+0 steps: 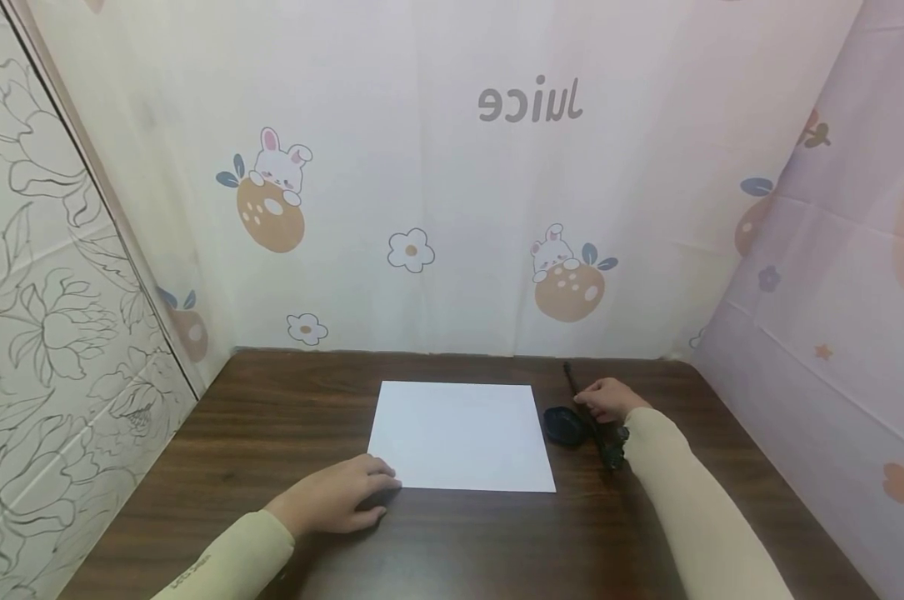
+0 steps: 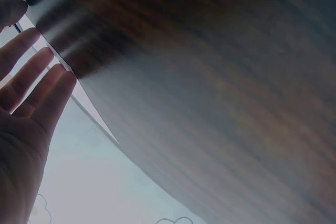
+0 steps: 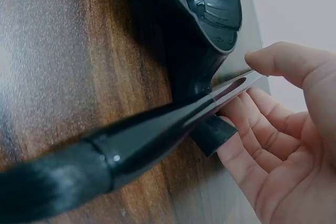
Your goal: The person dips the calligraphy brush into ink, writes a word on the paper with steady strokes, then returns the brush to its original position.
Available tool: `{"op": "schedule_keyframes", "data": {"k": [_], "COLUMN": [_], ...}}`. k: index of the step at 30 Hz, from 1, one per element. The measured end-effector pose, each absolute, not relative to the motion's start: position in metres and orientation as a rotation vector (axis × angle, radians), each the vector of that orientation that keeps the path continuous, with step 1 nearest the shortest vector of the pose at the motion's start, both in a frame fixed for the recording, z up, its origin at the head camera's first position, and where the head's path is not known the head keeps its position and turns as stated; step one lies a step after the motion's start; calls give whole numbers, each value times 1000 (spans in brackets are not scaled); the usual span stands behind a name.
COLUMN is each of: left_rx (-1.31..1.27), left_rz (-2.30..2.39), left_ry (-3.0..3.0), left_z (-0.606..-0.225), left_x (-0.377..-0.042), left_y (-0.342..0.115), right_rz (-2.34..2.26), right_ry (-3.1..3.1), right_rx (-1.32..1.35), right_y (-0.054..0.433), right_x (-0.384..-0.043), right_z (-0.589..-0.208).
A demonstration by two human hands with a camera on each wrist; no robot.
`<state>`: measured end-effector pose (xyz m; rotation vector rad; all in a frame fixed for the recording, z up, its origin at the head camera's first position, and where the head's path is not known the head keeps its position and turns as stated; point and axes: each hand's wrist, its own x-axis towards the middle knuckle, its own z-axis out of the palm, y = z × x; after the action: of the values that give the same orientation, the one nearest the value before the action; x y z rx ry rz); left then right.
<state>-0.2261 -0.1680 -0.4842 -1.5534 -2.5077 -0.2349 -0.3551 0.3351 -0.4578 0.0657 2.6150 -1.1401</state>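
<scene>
In the head view, my right hand (image 1: 607,402) pinches the handle of a dark writing brush (image 1: 570,379) between thumb and fingers. The brush (image 3: 142,153) shows close up in the right wrist view, with its dark bristles pointing toward the lower left. Just behind it sits a black ink dish (image 1: 562,427), whose ridged hollow shows in that view; the brush lies across a piece at the dish's side. My left hand (image 1: 339,496) rests with fingers extended at the near left corner of a blank white sheet of paper (image 1: 462,437).
A dark wood-grain table (image 1: 287,400) carries everything. Behind it hangs a pale curtain (image 1: 452,183) printed with rabbits and fruit, and similar cloth closes the right side. A flower-patterned panel (image 1: 54,317) stands at the left.
</scene>
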Motion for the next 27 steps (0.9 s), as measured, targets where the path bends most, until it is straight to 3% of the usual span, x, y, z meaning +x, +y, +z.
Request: {"op": "schedule_keyframes", "data": {"k": [27], "left_rx": [-1542], "left_rz": [-242], "left_ry": [-2504], "left_z": [-483], "left_x": [-225], "left_y": [-167], "right_rz": [-1241], "right_ry": [2525], "right_rx": [24], "right_y": [338], "right_x": [-354], "right_z": [-453]}}
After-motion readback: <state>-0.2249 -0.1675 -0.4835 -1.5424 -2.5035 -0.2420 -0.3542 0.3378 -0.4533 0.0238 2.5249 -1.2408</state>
